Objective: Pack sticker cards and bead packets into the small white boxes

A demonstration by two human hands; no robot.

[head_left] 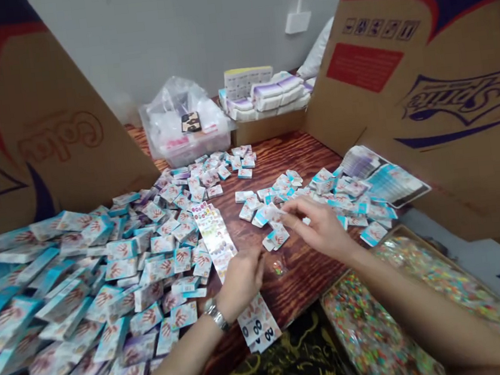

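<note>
Okay, right hand (322,227): fingers (289,206) are pinching a small card (266,214) at 9 o'clock, long axis sideways
Left hand (240,282): sitting farther off, fingers (255,263) curling under

We've got bright, even indoor light here, though we can't spot the source. Shadows stay soft under the right hand (322,227), while glare pops off the plastic bag (179,120) and glittery packets (377,311). Wide-angle warp bends the cardboard panels (435,70) near the edges, the top-right corner goes dark, and the right forearm (446,327) looks soft.
</note>
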